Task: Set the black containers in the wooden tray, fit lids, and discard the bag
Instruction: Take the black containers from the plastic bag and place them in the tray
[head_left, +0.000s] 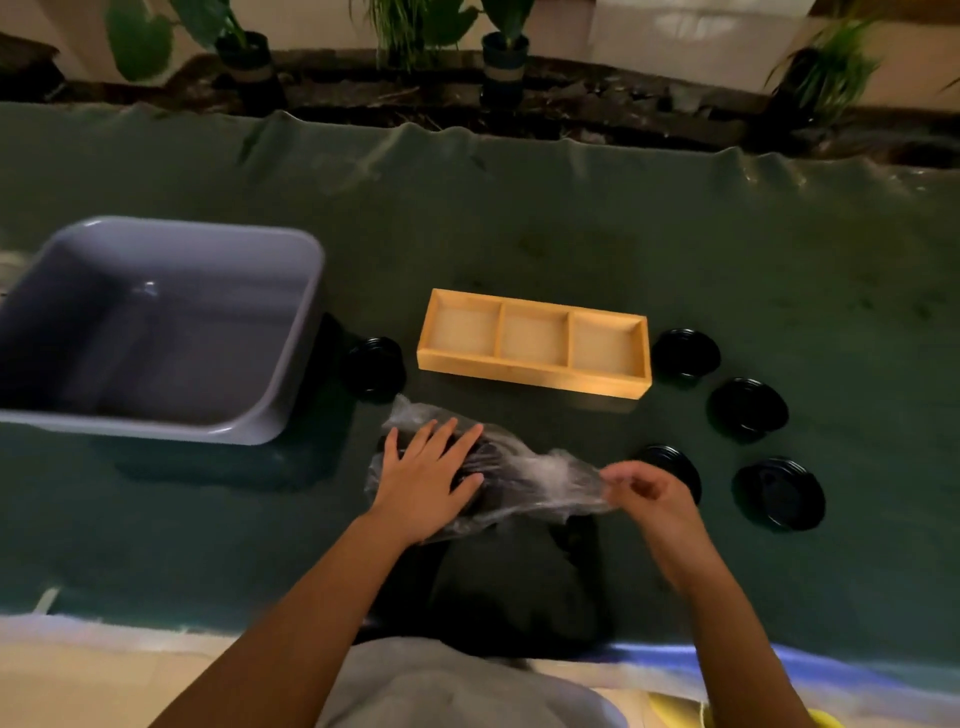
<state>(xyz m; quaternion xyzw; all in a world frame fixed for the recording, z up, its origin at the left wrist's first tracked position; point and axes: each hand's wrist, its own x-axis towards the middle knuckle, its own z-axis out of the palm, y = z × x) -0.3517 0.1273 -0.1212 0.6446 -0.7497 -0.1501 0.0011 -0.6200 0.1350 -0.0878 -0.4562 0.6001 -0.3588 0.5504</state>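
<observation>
A clear plastic bag (524, 478) lies on the green cloth in front of me, with dark containers inside it. My left hand (428, 475) rests flat on the bag's left part, fingers spread. My right hand (649, 493) pinches the bag's right end. Beyond the bag stands the wooden tray (535, 376), its three compartments bare. One black round piece (375, 366) sits left of the tray. Several more black round pieces lie to the right: (684, 356), (748, 409), (779, 493), and one (670, 462) partly behind my right hand.
A large grey plastic bin (156, 327) stands at the left, open. The green cloth (571, 218) covers the table up to a dark ledge with potted plants (504, 57) at the back. The table's near edge is just in front of my body.
</observation>
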